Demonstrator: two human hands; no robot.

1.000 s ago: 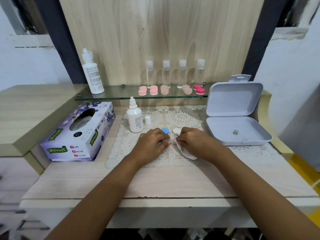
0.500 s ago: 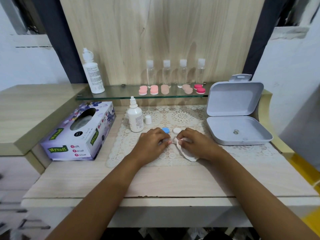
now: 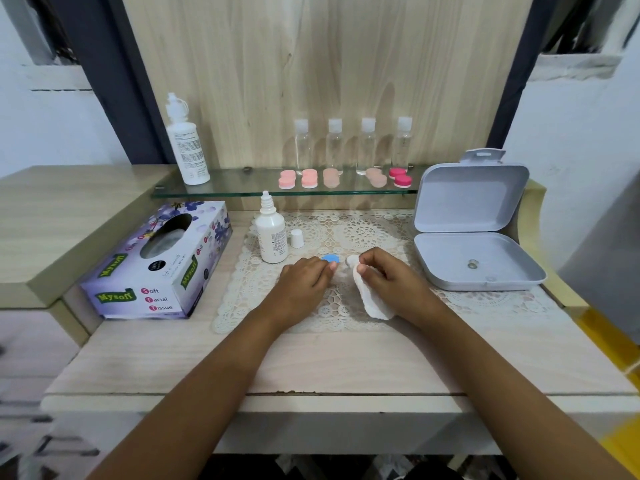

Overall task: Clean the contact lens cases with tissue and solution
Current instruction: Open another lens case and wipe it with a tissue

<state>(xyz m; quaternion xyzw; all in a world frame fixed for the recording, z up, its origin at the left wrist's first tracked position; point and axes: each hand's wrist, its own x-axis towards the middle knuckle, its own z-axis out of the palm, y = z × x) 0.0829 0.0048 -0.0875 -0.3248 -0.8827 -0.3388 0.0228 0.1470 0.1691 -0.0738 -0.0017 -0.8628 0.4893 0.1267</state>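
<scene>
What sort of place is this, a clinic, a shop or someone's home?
Probably a home dressing desk set up for lens care: a lace mat on a wooden desk, a glass shelf lined with lens cases and small bottles, a tissue box.

Folded tissue (image 3: 373, 301) in right hand (image 3: 393, 282)

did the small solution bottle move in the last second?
No. The solution bottle stays at the back left corner of the lace mat, below the glass shelf, loose cap still beside it.
</scene>
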